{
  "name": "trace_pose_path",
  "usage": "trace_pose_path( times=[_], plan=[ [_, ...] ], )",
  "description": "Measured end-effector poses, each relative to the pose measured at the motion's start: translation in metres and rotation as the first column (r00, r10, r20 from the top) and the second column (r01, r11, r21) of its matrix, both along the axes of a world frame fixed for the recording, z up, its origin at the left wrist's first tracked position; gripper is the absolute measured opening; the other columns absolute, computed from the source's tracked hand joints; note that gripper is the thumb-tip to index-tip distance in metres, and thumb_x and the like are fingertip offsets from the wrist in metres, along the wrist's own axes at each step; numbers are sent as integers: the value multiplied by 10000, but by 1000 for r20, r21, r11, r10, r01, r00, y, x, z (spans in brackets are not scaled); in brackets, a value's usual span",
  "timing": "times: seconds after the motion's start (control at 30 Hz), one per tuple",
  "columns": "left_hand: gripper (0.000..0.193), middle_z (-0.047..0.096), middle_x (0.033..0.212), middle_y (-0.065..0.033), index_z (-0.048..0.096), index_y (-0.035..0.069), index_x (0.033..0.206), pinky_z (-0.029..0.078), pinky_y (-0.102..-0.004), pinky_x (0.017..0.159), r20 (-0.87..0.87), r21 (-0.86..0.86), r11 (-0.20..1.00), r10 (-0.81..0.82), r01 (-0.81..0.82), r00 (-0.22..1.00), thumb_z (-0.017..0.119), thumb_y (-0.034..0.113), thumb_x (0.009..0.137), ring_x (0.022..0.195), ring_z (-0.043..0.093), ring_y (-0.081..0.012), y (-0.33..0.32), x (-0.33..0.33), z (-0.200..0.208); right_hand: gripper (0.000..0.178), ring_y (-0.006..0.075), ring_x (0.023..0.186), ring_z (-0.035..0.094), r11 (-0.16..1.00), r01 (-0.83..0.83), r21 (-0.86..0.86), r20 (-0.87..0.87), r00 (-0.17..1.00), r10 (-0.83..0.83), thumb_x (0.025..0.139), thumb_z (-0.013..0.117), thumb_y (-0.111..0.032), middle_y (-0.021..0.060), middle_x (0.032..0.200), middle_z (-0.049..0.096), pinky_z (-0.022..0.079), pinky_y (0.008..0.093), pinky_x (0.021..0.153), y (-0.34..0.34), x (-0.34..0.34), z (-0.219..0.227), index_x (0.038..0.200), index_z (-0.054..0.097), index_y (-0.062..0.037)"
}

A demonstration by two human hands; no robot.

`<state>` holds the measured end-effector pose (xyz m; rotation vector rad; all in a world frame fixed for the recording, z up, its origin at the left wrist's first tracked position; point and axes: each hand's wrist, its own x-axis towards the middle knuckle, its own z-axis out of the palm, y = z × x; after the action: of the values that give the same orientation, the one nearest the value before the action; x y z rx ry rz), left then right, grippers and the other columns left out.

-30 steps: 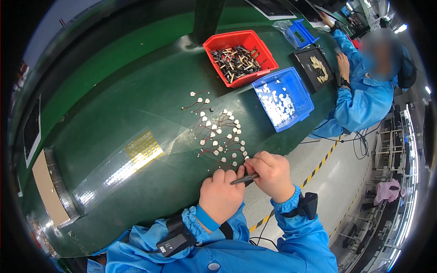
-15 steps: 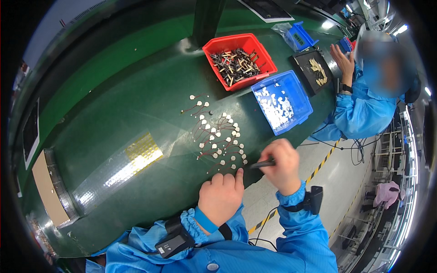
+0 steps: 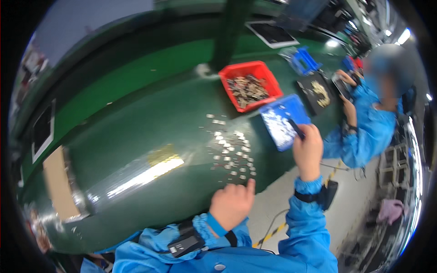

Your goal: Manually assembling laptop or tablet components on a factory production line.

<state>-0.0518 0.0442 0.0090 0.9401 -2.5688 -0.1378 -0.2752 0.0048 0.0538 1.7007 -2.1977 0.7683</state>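
My right hand [image 3: 308,152] grips black tweezers [image 3: 297,130], whose tip is over the blue bin [image 3: 297,105]. Small white pieces [image 3: 276,126] lie inside that bin. At the near table edge rests my left hand [image 3: 231,204], its index finger stretched out and the others curled, with nothing seen in it. Just beyond its fingertip, several small white round parts with thin dark red wires [image 3: 231,154] are spread in loose rows on the green table [image 3: 132,132]. Motion blur softens their detail.
Behind the blue bin stands a red bin [image 3: 241,67] of small dark and tan parts. A black tray [image 3: 309,93] holds pale pieces. At the right, a co-worker in blue [image 3: 371,132] holds a dark flat device [image 3: 340,86]. Cardboard [image 3: 60,182] lies far left.
My right hand has moved with the tweezers from the white round parts, away and rightward to the blue bin. My left hand stays by the parts. The view has shifted; the co-worker's hands now hold a device.
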Motion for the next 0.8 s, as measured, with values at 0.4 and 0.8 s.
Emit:
trace_pose_path(
  times=[0.4,0.8],
  plan=[
    [219,568,742,-99,630,42,848,465,-366,605,-277,-166,743,596,-649,753,612,-25,641,712,561,-275,-35,213,96,99,215,664,460,866,-468,-179,451,743,495,755,486,61,120,758,468,365,276,569,63,132,-29,825,538,14],
    [181,586,747,-140,637,8,852,458,-389,676,-65,31,669,742,-742,667,632,31,673,733,565,-315,-63,384,38,125,218,647,454,808,-564,-168,450,686,572,731,505,43,116,756,471,352,296,544,57,167,-28,839,553,2]
  ],
)
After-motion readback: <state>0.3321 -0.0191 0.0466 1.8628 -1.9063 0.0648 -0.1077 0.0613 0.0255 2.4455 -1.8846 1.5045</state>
